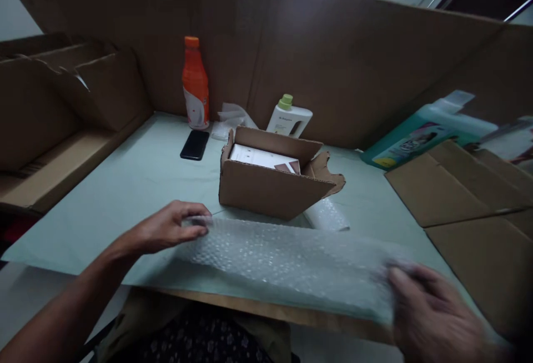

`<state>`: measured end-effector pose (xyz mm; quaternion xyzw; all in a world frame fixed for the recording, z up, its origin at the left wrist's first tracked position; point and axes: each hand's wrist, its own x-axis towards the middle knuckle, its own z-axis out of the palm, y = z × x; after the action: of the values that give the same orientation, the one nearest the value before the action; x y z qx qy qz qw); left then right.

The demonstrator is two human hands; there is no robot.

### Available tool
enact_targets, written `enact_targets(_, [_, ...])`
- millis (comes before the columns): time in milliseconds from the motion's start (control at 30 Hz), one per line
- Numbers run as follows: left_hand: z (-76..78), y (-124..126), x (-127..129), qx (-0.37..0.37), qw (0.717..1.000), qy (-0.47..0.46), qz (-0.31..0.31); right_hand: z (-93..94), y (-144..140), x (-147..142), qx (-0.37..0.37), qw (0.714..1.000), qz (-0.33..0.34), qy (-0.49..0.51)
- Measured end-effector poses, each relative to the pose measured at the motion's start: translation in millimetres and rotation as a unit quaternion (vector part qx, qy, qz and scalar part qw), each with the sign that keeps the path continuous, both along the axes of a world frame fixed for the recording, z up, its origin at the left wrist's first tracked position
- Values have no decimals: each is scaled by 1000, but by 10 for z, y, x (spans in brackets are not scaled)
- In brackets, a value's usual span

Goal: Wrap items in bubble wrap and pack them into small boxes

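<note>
Both hands on the bubble wrap (287, 260), which lies stretched flat across the bench (125, 185) just in front of the box (270, 177).

Left hand (169, 228): fingers pinched on the wrap's left end, thumb under, fingertips on top. Right hand (433, 310): at the wrap's right end, blurred; it looks closed on the sheet edge, but I cannot tell the grip for sure. Hands are well apart, sheet taut between them.

Box: flaps open, a white carton (260, 157) inside with something brown beside it. A small roll of wrap (327, 214) sits touching the box's front right corner.

Behind the box: white jug with green cap (289, 119), close. Left of the box: black phone (194, 145), and behind that an orange bottle (195, 88). Far right of the box: teal jug (420, 135) on its side, flat cardboard (453, 188) in front of it.

Step, as I read it: sheet being spread or sized in front of the box, nothing laid on it yet.

Next move needs: both ends kept level so the sheet stays flat, and the right grip firm. The wrap is slippery and light, so it will bunch if one end drops. Near edge overhangs the bench slightly, so watch for slide-off.
</note>
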<state>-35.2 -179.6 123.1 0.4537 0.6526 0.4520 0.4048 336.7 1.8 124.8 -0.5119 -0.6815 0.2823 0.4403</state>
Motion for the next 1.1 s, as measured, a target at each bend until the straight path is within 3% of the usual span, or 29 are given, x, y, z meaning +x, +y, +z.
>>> enact_targets(100, [-113,-34,-221,-3,990,91,105,-371,250,-295,-24,997,56,-49])
enact_targets(200, [-376,8,-304,24,957,239,165,-554,416,-419,38,981,103,-160])
enact_targets(300, [-506,119,-275,44,955,249,157,-488,488,-502,57,977,120,-165])
enact_targets(433, [-471,441,-111,86,981,113,133,-317,591,-852,-31,965,229,-121])
enact_targets(500, [-459,636,-53,103,984,70,124,-295,672,-1090,-73,958,243,-134])
enact_targets(700, [-433,1030,-240,65,978,126,151,-279,936,-1621,-55,956,242,-160])
enact_targets(800, [-400,952,-304,49,973,158,160,-227,1050,-1529,-48,951,263,-155])
enact_targets(867, [-436,733,-268,53,962,206,170,-238,1095,-1282,-24,950,262,-169])
enact_targets(933, [-550,425,-190,63,941,287,165,-322,1117,-963,17,948,234,-215])
enact_targets(1000, [-719,123,-101,75,917,372,123,-464,1133,-678,54,943,190,-267])
enact_targets(1100, [-923,-156,0,83,882,454,94,-650,1180,-438,62,950,147,-269])
